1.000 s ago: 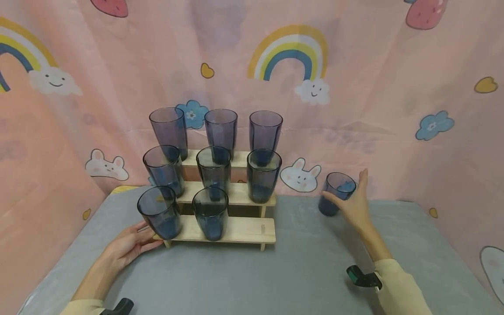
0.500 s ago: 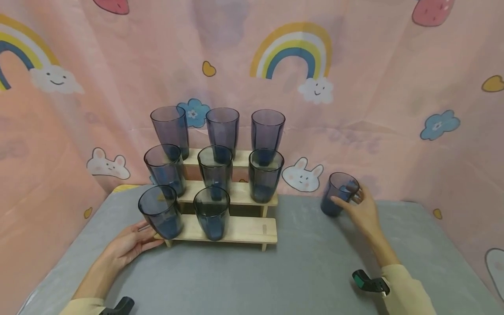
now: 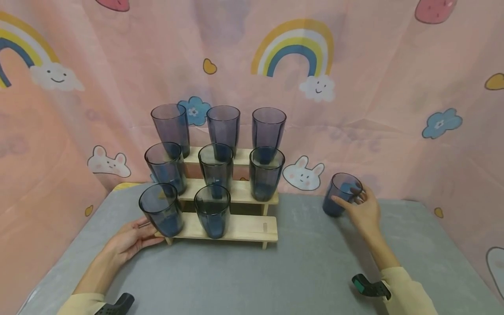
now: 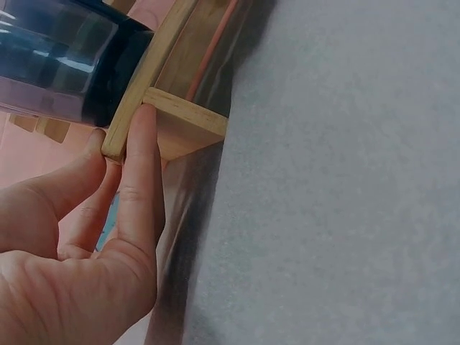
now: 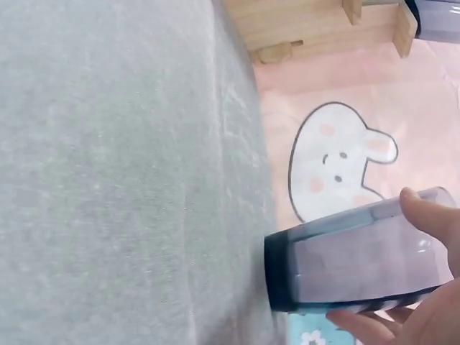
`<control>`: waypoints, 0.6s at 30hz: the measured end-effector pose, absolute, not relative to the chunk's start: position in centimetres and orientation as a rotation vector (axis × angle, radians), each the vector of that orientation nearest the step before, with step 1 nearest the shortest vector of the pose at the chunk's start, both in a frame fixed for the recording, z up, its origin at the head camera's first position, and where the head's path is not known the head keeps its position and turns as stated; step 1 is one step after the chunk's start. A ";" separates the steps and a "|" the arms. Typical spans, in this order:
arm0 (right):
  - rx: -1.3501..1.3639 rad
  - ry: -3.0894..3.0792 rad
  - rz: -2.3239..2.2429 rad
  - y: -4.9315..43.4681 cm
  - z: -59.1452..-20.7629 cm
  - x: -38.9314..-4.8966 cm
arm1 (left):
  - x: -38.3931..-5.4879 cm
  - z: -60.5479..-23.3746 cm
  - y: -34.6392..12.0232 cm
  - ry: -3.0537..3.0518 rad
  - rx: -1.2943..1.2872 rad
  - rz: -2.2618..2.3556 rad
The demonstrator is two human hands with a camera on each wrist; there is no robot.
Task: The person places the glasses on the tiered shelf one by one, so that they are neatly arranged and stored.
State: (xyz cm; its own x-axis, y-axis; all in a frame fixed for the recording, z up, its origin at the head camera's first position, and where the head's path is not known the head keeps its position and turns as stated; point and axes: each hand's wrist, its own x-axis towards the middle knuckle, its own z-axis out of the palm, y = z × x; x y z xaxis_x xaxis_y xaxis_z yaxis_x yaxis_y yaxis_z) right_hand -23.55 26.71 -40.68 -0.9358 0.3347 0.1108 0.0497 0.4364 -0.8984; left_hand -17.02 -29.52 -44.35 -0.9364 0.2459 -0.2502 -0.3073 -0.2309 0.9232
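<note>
My right hand (image 3: pixel 364 214) grips a blue-tinted drinking glass (image 3: pixel 332 199) at the right rear of the table, thumb in front and fingers round the far side. In the right wrist view the glass (image 5: pixel 359 259) has its dark base right at the grey cloth. At the left, my left hand (image 3: pixel 127 243) pinches the end of the lowest board of a three-step wooden rack (image 3: pixel 252 227). The left wrist view has the thumb above the board (image 4: pixel 129 118) and fingers (image 4: pixel 140 172) beneath, beside a rack leg. Two matching glasses, one of them the nearer glass (image 3: pixel 212 214), stand on that lowest step.
Three glasses stand on the middle step, including a right-hand one (image 3: pixel 267 175), and three more on the top step, such as the rear right glass (image 3: pixel 269 129). A grey cloth (image 3: pixel 252 280) covers the table. Behind hangs a pink printed curtain (image 3: pixel 374 87).
My right hand's fingers, raised and spread beside the glass earlier, have closed round it. My left hand keeps its place on the rack, and the other glasses have not moved.
</note>
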 end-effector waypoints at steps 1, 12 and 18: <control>-0.350 -2.399 1.517 26.7 -40.7 -23.5 | -17.0 -44.4 -29.5 1.681 -0.076 2.222; -0.375 -2.265 1.698 27.3 -40.0 -22.7 | -17.0 -44.4 -29.4 1.665 -0.089 2.225; -0.272 -2.284 1.642 26.7 -38.5 -21.6 | -17.0 -44.4 -29.4 1.680 -0.092 2.221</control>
State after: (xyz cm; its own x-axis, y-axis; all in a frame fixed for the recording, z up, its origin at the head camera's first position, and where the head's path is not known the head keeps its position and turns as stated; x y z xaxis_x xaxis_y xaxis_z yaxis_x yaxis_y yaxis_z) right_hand -21.56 26.67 -38.53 -0.9326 0.3320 0.1417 -0.0285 0.3237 -0.9457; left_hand -17.02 -29.38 -44.40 -0.9356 0.2382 -0.2606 -0.3156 -0.2334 0.9197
